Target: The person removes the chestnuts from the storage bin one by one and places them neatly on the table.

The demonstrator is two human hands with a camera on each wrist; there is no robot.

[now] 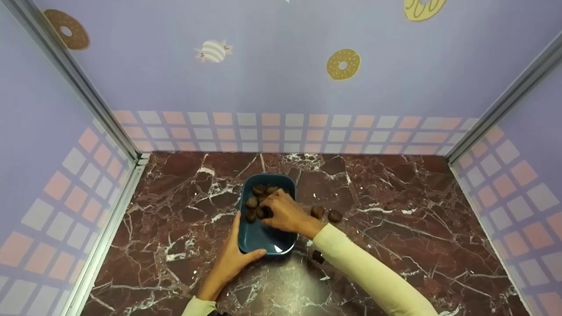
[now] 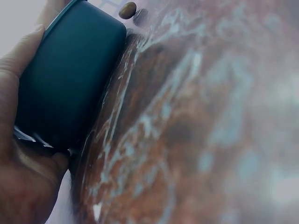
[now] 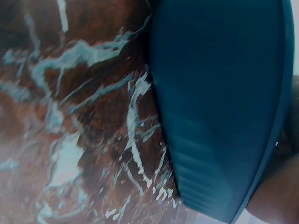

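A dark blue rectangular tub (image 1: 261, 239) stands on the table with several brown chestnuts (image 1: 251, 202) in its far half. My left hand (image 1: 235, 252) holds the tub's near left corner, fingers along the side and thumb across the near edge. The left wrist view has the tub's outer wall (image 2: 70, 74) against that hand. Reaching over the right rim, my right hand (image 1: 287, 214) is inside the tub, its curled fingers and thumb around a chestnut (image 1: 262, 213). The tub wall (image 3: 215, 102) hides most of these fingers in the right wrist view.
Two loose chestnuts (image 1: 326, 213) lie on the table right of the tub, near my right wrist. A small dark object (image 1: 318, 256) is beside the right sleeve. The marbled tabletop (image 1: 175, 219) is bounded by a back wall (image 1: 281, 79) and side panels.
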